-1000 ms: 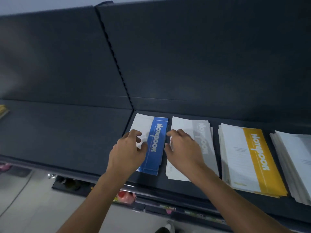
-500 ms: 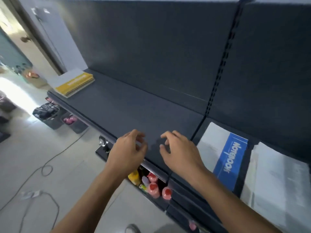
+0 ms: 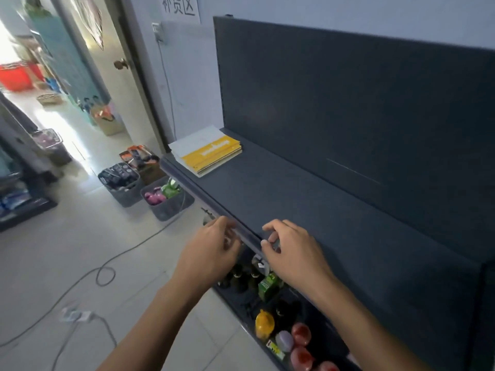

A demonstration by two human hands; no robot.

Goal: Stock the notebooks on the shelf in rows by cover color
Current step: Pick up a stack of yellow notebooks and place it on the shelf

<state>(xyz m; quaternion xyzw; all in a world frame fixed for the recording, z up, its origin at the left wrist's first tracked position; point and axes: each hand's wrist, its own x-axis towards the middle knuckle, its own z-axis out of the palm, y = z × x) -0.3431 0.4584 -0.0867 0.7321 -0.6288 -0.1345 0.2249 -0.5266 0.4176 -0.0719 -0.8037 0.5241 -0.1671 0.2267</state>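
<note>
Firstly, notebooks (image 3: 207, 151): one stack, lying flat at the far left end of the shelf (image 3: 334, 215), close to the corner where the shelf meets its back panel (image 3: 348, 103). The top cover is white with a broad yellow band carrying lettering; the edges below it show white and yellow. The stack sits slightly askew to the shelf's front edge.

Shelf: dark grey, with a paler rail along its front edge. The bare surface runs from the stack towards the right of the view.

Left hand (image 3: 211, 253): in front of the rail and just outside it, palm down, fingers loosely curled, nothing held. Whether the fingertips touch the rail cannot be told.

Right hand (image 3: 292, 250): over the shelf's front edge, palm down, thumb and forefinger close together above the rail, the other fingers loosely curled, nothing held. The two hands are near each other but apart, and both are well away from the notebooks.

Lower shelf, under the hands: dark bottles, a green carton (image 3: 269, 286), a yellow container (image 3: 264, 324) and several red-pink ones (image 3: 300, 336).

Floor, left of the unit: two grey baskets (image 3: 166, 202) holding packaged goods, a cardboard box behind them, and a grey cable (image 3: 107, 271) looping across pale tiles.

Wall and beyond: a paper sign (image 3: 180, 8) above the unit, a door with a round knob (image 3: 120, 64), and a red tub (image 3: 16, 76) in the bright room past it.
</note>
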